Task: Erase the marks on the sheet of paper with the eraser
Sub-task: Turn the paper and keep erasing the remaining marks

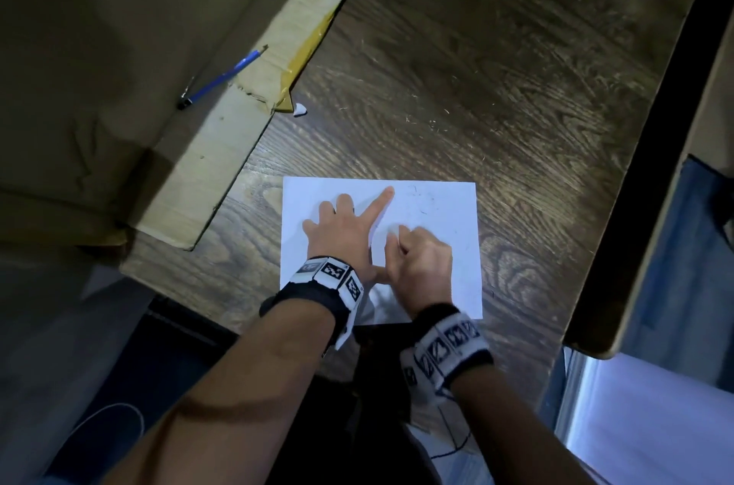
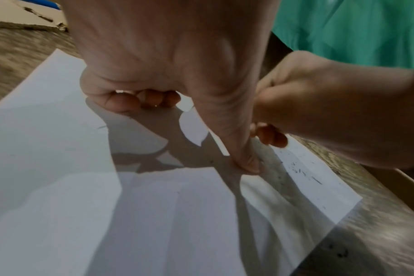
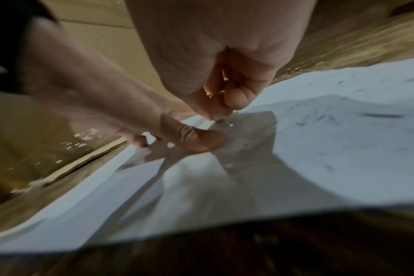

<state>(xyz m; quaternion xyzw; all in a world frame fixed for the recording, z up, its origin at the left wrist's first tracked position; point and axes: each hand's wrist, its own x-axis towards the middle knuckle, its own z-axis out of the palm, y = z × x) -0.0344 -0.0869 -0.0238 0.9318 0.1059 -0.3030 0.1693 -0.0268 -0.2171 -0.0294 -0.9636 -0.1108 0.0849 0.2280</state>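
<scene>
A white sheet of paper (image 1: pixel 437 214) lies on the wooden table (image 1: pixel 476 87) near its front edge. My left hand (image 1: pixel 345 222) presses flat on the sheet's left half, fingers spread and index finger pointing away. Just to its right, my right hand (image 1: pixel 417 258) is curled, pinching a small white eraser (image 1: pixel 394 231) against the paper; the eraser is mostly hidden. Faint dark pencil marks (image 1: pixel 423 211) and crumbs remain on the right part of the sheet (image 2: pixel 303 171). The right wrist view shows the marks (image 3: pixel 381 115) beyond the curled fingers (image 3: pixel 234 100) and my left thumb (image 3: pixel 196 138) on the paper (image 3: pixel 343 158).
An open cardboard box (image 1: pixel 222 151) lies on the table's left side with a blue pen (image 1: pixel 222 77) on it. A small white scrap (image 1: pixel 300 110) sits by the box flap. Eraser crumbs dot the table beyond the sheet. The table's right edge (image 1: pixel 635 174) runs close to the paper.
</scene>
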